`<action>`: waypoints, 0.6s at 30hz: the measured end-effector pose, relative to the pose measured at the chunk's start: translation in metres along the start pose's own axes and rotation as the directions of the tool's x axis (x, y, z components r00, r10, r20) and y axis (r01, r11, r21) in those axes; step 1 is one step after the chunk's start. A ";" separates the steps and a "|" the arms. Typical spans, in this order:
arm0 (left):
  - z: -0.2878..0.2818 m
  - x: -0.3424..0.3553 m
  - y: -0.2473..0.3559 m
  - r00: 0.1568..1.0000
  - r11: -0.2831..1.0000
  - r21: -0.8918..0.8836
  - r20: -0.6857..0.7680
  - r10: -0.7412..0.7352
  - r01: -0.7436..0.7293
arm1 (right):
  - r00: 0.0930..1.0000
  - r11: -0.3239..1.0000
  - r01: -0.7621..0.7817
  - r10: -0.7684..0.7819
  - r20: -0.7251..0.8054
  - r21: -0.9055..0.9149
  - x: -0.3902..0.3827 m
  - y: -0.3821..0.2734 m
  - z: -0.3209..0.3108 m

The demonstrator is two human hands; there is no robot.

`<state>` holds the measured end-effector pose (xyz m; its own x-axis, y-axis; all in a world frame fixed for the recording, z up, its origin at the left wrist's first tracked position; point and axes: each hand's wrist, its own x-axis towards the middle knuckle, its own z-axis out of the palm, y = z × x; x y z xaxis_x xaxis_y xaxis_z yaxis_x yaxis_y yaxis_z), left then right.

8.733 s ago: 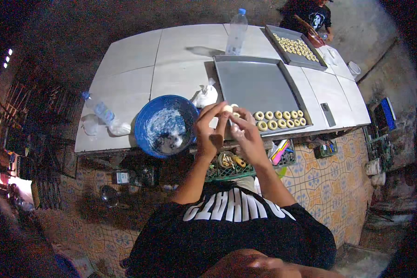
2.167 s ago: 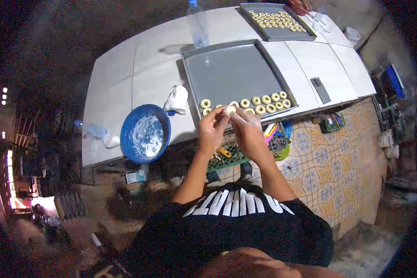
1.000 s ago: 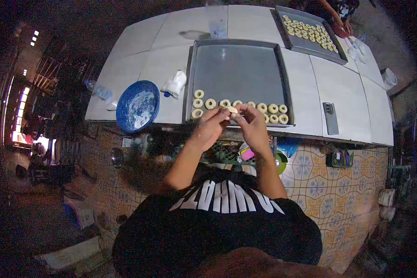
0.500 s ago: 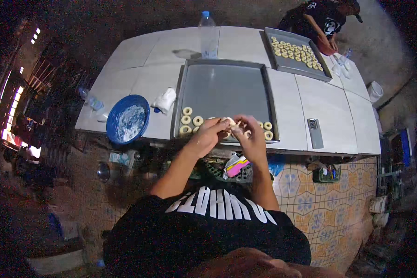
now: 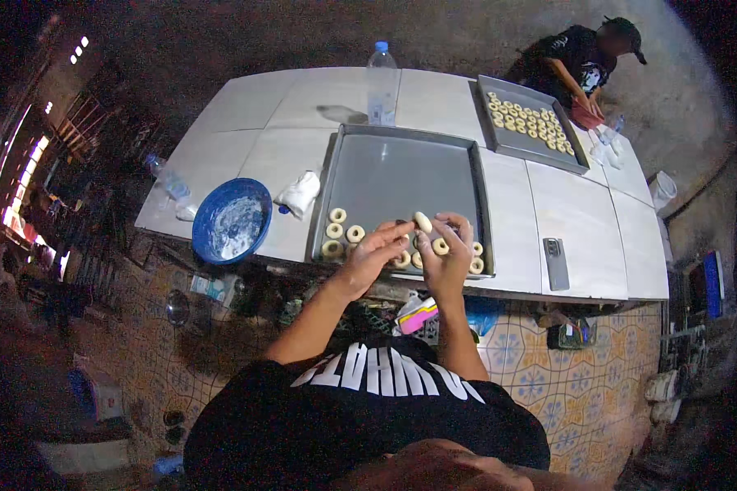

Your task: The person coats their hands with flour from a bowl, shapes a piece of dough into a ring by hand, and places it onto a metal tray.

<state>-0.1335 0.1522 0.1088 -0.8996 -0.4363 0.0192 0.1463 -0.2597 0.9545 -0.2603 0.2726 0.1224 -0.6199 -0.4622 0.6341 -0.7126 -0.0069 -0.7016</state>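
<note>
One dough piece (image 5: 422, 222) pinched in my right hand (image 5: 448, 266), left hand's (image 5: 373, 259) grip unclear; rings (image 5: 350, 236) line only my tray's (image 5: 405, 176) near side.

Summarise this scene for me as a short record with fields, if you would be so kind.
Left hand: fingers at a pale dough piece; exact grip unclear
Right hand: fingers at the same piece; exact grip unclear
Near tray: dough rings along its near side
Left of tray: white bag, blue basin with white powder
Right of tray: phone
Beyond tray: upright clear bottle
Far right: second tray with dough rings; co-worker beside it
</note>
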 end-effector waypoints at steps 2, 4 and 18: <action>0.000 0.000 -0.003 0.983 0.943 0.292 -0.049 0.179 -0.157 | 0.999 0.998 -0.036 0.036 0.004 0.050 0.000 0.004 0.007; 0.006 -0.002 0.004 0.917 0.660 0.703 -0.029 0.398 -0.264 | 0.978 0.963 -0.205 0.196 0.070 0.175 -0.001 0.006 0.011; -0.003 0.026 0.003 0.812 0.816 0.478 -0.300 0.500 -0.325 | 0.939 0.946 -0.189 0.097 0.329 0.262 0.002 -0.005 0.014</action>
<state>-0.1553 0.1373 0.1111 -0.5337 -0.7430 0.4038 0.2153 0.3424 0.9145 -0.2538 0.2588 0.1224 -0.5433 -0.7265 0.4207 -0.4708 -0.1512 -0.8692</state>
